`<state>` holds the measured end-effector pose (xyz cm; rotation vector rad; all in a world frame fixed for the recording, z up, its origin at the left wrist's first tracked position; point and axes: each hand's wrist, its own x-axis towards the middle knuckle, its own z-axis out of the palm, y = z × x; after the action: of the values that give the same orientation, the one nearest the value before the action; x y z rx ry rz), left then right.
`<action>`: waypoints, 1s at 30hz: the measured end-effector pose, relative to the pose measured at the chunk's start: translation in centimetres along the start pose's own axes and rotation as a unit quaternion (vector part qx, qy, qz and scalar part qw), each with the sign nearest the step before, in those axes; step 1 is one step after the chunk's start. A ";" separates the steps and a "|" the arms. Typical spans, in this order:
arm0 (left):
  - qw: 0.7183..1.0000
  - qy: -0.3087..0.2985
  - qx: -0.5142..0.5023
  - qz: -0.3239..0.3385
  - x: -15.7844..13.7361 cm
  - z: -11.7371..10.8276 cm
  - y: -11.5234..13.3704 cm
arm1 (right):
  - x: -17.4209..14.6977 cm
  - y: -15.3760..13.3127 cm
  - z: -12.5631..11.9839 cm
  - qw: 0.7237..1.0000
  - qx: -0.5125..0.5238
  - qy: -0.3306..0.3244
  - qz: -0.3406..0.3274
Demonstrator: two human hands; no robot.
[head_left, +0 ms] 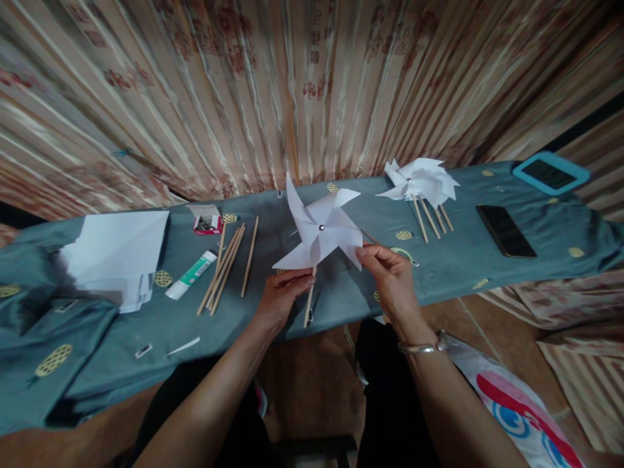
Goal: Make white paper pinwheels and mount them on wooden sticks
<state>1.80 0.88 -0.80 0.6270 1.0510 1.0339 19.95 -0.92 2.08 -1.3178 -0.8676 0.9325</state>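
A white paper pinwheel (331,237) with a round metal pin at its centre is held up in front of me, its wooden stick (309,302) pointing down. My left hand (283,292) is closed around the upper part of that stick, just under the paper. The fingers of my right hand (390,270) pinch the tip of the lower right blade. Farther right, several finished-looking white pinwheels (424,182) lie overlapping, their sticks toward me. To the left rest several loose wooden sticks (227,273), a glue stick (191,275) and a small red box (208,225) of metal pins.
A stack of white paper (117,250) lies on the left of the green cloth (439,273). On the right are a black phone (506,231) and a blue-framed device (550,173). A paper scrap (183,346) lies near the front edge. A pleated curtain (273,97) hangs behind.
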 end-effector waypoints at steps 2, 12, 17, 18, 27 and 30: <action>1.000 -0.002 0.002 0.001 0.0 0.0 0.1 | -0.2 -0.1 0.2 1.000 0.007 -0.009 0.006; 1.000 0.004 0.003 0.002 0.1 -0.2 0.0 | -1.4 -0.1 1.5 0.996 0.033 -0.069 0.048; 1.000 -0.002 -0.003 0.008 0.2 -0.1 -0.2 | -1.8 0.4 1.9 0.993 0.020 -0.103 0.058; 1.000 -0.005 -0.004 0.009 0.2 -0.1 -0.2 | -1.8 0.5 2.0 0.992 0.022 -0.106 0.061; 1.000 -0.009 -0.018 0.000 0.2 0.0 -0.4 | -2.2 1.0 3.1 0.990 0.045 -0.126 0.049; 1.000 -0.014 -0.007 0.006 0.2 -0.1 -0.5 | -2.3 1.2 3.4 0.989 0.051 -0.129 0.043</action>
<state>1.97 0.82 -1.35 0.6349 1.0159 1.0398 15.86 -1.69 1.09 -1.1697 -0.9537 1.2191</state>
